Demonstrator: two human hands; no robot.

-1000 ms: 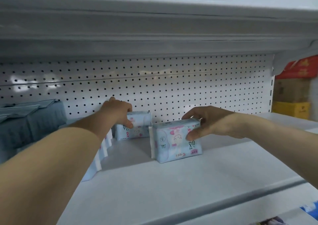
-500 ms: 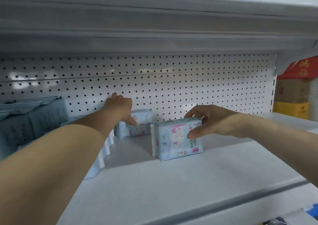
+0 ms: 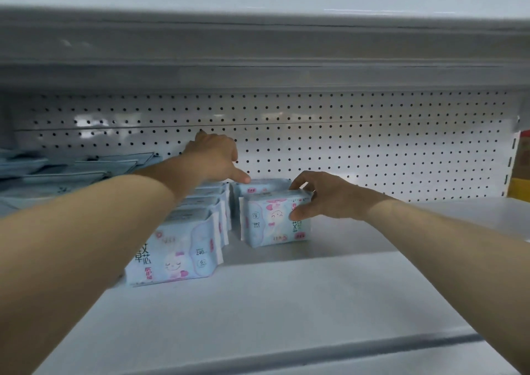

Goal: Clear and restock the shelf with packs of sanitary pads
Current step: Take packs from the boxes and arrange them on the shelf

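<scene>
Head camera, looking along a white metal store shelf [image 3: 286, 303] backed by a white perforated panel [image 3: 372, 151]: at far left lie stacked grey-blue soft packs [image 3: 57, 171]. Next, the person's left hand [image 3: 213, 159] reaches over a front-to-back row of pale blue sanitary pad packs with pink cartoon print [image 3: 177, 248], its thumb stretched toward the top edge of a matching rear pack [image 3: 259, 186] standing by the panel. Its fingers are hidden behind the back of the hand, so whether it grips anything cannot be told. Just in front of that rear pack, a single pale blue pad pack [image 3: 272, 219] stands upright on the shelf, its print upside down. The right hand [image 3: 321, 196] grips it, fingers curled over the top and thumb pressed on the front face. At far right a yellow box [image 3: 520, 188] shows beyond the shelf end.
</scene>
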